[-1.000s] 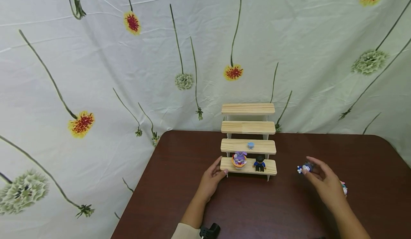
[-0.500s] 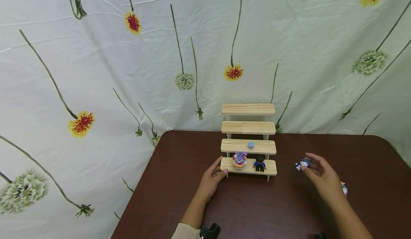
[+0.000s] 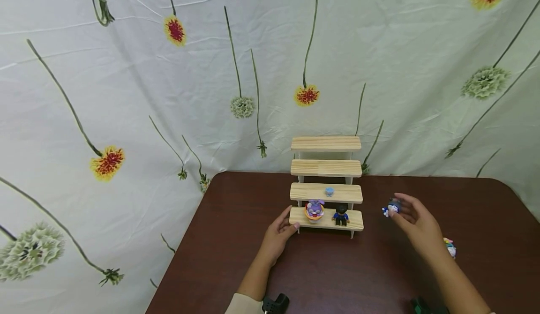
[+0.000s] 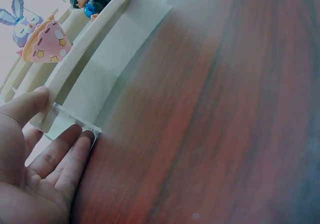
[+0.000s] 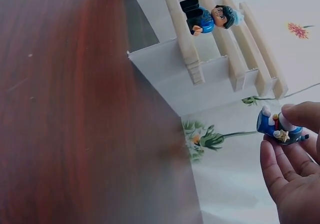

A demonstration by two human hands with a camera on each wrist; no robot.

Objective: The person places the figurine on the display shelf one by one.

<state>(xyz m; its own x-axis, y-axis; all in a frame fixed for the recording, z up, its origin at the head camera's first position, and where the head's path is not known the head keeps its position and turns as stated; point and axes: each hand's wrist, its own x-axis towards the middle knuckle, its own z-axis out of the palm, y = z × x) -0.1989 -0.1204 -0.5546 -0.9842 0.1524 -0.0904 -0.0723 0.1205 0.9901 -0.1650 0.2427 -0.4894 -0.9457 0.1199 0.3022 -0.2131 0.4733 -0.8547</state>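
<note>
My left hand [image 3: 276, 236] grips the left end of the lowest step of a wooden stepped display stand [image 3: 326, 168]; in the left wrist view the thumb lies on the board and other fingers touch the clear support beneath. A small blue and white figurine [image 5: 280, 126] is pinched between thumb and fingers of my right hand [image 3: 419, 229], held in the air right of the stand. On the lowest step are a purple rabbit figurine [image 3: 314, 209] and a black-haired toy figure [image 3: 341, 215] in blue and black. One step higher sits a tiny light-blue figurine [image 3: 329, 191].
Partly behind my right wrist, a colourful figurine [image 3: 450, 247] is on the dark brown table [image 3: 337, 272]. A flower-printed white cloth [image 3: 190, 79] hangs behind the table. At the bottom edge a dark object [image 3: 419, 304] with some green is partly visible.
My right hand has moved left and slightly away from me with the blue and white figurine, toward the stand. More of the figurine behind the wrist shows. My left hand stays put.
</note>
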